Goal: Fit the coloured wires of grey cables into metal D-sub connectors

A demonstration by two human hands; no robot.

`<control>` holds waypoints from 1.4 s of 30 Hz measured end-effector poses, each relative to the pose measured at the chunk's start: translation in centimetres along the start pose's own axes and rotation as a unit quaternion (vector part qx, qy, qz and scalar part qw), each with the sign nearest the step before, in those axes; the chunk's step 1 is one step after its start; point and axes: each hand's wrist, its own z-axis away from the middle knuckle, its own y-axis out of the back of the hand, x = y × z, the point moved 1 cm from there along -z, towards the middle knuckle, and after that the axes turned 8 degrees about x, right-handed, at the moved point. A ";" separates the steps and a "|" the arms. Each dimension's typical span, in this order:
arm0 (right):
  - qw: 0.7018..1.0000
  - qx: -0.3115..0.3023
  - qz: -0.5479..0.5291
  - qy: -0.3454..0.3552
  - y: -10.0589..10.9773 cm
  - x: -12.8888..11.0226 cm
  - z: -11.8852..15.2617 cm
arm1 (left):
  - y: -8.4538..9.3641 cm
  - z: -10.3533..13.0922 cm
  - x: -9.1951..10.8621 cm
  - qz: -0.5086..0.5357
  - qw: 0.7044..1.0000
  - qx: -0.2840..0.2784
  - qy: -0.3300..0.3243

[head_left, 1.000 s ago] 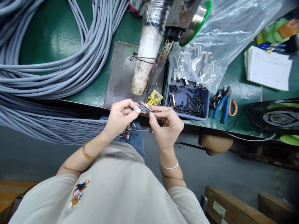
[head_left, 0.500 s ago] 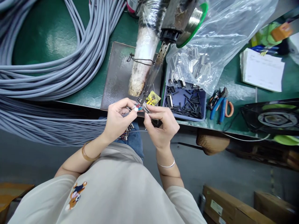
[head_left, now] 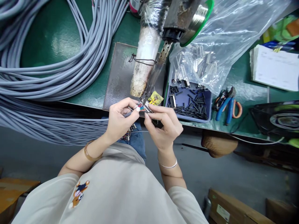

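Between thumb and fingers, my left hand pinches the end of a grey cable whose thin coloured wires fan out. My right hand grips a small metal multi-pin connector by its right end. Wires and connector meet just under the tip of a soldering iron, fixed above with its tip pointing down. A spool of solder wire with a green rim sits beside the iron's handle. Behind my fingers lies a yellow sponge-like piece. Whether any wire is joined to a pin is too small to tell.
Coiled grey cables cover the left. A white plastic-wrapped tube hangs over a dark plate. At right stand a blue tray of black sleeves, a plastic bag of connectors, blue-handled cutters, papers and a fan.
The view has shifted slightly, so the bench items sit further right. Both hands keep their grip at the iron's tip with hardly any movement.
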 end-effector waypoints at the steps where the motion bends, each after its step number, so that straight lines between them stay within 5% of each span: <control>1: 1.000 -0.001 0.001 0.007 0.0 0.0 0.1 | 0.0 0.0 0.0 0.002 1.000 -0.004 0.005; 11: 0.998 0.000 0.016 0.056 0.1 0.1 0.7 | 0.6 0.1 -0.4 0.016 0.998 -0.035 0.052; 18: 0.976 -0.022 -0.105 -0.189 0.3 0.1 0.8 | 1.3 0.3 -0.6 0.040 0.991 -0.074 0.105; 29: 0.994 -0.010 -0.074 -0.077 0.1 0.2 0.6 | 0.8 0.3 -0.6 -0.003 0.999 -0.031 0.022; 42: 0.997 -0.021 -0.052 -0.048 -0.2 0.5 -0.4 | 0.2 -0.1 -0.2 -0.054 0.998 -0.009 -0.036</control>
